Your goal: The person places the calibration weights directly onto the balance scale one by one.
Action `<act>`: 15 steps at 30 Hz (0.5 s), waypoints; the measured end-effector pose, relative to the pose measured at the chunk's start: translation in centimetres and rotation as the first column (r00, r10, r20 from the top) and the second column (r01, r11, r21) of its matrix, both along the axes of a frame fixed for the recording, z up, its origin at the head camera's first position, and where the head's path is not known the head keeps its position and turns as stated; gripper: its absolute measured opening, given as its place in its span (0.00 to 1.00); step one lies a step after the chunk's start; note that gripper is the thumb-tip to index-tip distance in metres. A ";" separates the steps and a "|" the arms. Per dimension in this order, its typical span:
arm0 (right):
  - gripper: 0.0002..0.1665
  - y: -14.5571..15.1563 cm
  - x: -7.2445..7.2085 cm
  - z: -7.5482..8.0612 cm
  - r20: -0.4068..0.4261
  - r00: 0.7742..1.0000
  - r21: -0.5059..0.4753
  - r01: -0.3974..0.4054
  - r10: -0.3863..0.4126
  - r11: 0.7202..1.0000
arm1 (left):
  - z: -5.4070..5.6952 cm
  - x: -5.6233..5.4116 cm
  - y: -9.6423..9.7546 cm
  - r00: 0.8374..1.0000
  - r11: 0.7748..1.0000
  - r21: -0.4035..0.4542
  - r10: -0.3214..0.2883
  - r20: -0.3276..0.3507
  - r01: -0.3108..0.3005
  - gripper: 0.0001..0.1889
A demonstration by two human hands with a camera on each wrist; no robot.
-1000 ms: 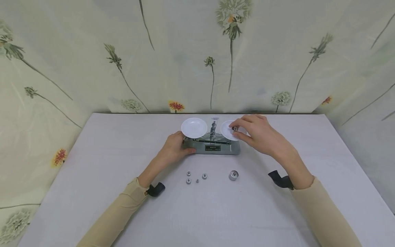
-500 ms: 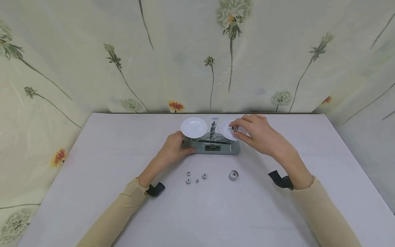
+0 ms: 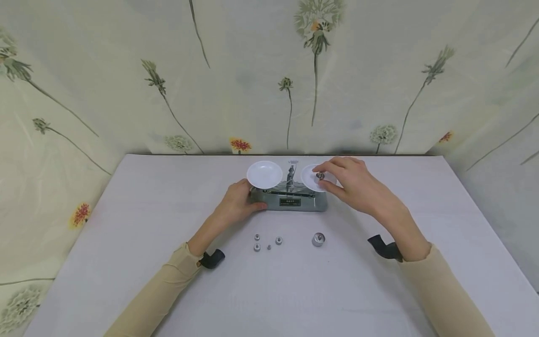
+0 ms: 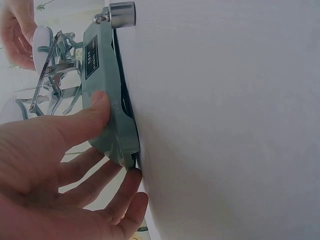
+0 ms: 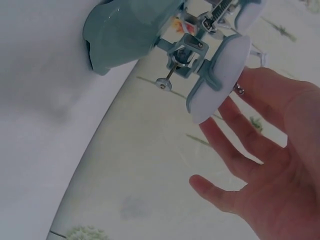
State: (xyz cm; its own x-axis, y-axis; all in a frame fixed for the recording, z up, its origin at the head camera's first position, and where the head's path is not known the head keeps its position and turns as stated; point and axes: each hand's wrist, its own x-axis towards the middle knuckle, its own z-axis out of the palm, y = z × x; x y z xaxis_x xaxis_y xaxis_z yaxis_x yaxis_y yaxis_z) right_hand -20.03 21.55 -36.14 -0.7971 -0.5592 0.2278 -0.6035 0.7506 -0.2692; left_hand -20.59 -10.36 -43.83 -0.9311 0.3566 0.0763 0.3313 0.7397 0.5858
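A grey-green balance scale (image 3: 307,203) with two white pans stands near the back of the table. My left hand (image 3: 236,202) grips the left end of its base, thumb (image 4: 100,112) on the front face and fingers around the end. My right hand (image 3: 353,185) is over the right pan (image 3: 309,180), pinching a small shiny metal weight (image 3: 320,175) between thumb and fingertips. In the right wrist view the weight (image 5: 239,89) shows at the pan's upper face, partly hidden by the hand. Nothing lies on the left pan (image 3: 264,174).
In front of the scale several small metal weights stand in a loose group, among them one weight (image 3: 279,240) on the right side. A larger cylindrical weight (image 3: 318,239) stands farther right. Behind the white table (image 3: 286,290) hangs a flower-patterned cloth (image 3: 252,93).
The right wrist has shifted very slightly toward the front right, while its fingers keep the weight at the right pan. The left hand and the scale have stayed in place.
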 end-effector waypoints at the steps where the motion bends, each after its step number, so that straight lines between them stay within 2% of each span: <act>1: 0.19 0.0 0.1 0.0 -0.008 1.000 -0.009 -0.003 0.003 1.000 | 0.0 0.0 0.0 1.000 1.000 0.001 -0.001 -0.002 0.001 0.37; 9: 0.18 0.2 0.6 0.1 -0.065 0.998 -0.045 -0.020 0.017 0.999 | -0.1 0.0 -0.1 1.000 1.000 0.009 -0.014 -0.021 0.014 0.37; 15: 0.18 0.2 1.1 0.3 -0.068 0.998 -0.035 -0.021 0.019 0.999 | -0.1 0.0 -0.1 1.000 1.000 0.010 -0.016 -0.017 0.017 0.37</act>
